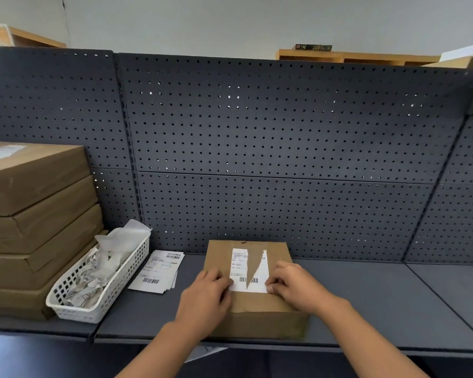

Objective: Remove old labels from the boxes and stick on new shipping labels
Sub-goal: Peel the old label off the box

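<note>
Head view: a flat brown cardboard box [257, 302] lies at the dark grey table's [380, 304] near edge, within easy reach. Its torn white label [239, 268] faces up. The right hand [292, 285] pinches the label's lower right corner, likely to peel. The left hand [206, 293] curls its fingers [228, 282] onto the opposite corner, grip unclear. A white plastic basket [131, 268] holds scraps.
</note>
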Tool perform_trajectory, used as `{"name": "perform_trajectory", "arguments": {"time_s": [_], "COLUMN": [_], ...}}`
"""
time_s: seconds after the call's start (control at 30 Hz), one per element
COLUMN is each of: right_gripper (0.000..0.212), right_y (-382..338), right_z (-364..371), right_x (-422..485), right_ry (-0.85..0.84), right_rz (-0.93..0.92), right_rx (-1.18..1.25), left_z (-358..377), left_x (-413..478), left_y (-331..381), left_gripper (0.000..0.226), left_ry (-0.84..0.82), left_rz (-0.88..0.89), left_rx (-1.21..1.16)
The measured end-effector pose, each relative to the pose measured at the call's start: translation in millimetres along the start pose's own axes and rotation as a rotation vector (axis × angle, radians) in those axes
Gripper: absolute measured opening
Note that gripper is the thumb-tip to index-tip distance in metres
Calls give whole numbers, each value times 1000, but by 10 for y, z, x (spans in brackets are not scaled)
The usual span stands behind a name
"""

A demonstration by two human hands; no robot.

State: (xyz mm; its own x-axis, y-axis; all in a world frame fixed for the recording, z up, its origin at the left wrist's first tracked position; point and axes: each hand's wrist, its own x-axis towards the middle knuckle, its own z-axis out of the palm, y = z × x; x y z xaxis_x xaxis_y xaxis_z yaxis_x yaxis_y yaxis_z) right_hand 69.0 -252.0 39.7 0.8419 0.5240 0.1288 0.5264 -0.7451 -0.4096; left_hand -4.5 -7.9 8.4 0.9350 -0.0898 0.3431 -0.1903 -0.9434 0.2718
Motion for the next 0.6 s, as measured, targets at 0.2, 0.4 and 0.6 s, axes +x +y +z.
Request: {"name": "perform_trajectory", "arguments": {"time_s": [0.2, 0.4, 0.6], "right_gripper": [12, 13, 3], "right_y": [-62, 25, -32], "right_z": [43, -266, -134], "right_x": [145, 34, 73], "right_ry": [11, -237, -220], "right_rz": [-30, 69, 45], "right_rx": [-44, 456, 272], "left_z": [-76, -92, -29], "left_x": [129, 163, 149], "left_y": [-88, -180, -191], "left_gripper": [34, 30, 30], "left_ry": [-81, -96, -72], "left_rz": [26, 26, 39], "left_rx": [-31, -100, -114]}}
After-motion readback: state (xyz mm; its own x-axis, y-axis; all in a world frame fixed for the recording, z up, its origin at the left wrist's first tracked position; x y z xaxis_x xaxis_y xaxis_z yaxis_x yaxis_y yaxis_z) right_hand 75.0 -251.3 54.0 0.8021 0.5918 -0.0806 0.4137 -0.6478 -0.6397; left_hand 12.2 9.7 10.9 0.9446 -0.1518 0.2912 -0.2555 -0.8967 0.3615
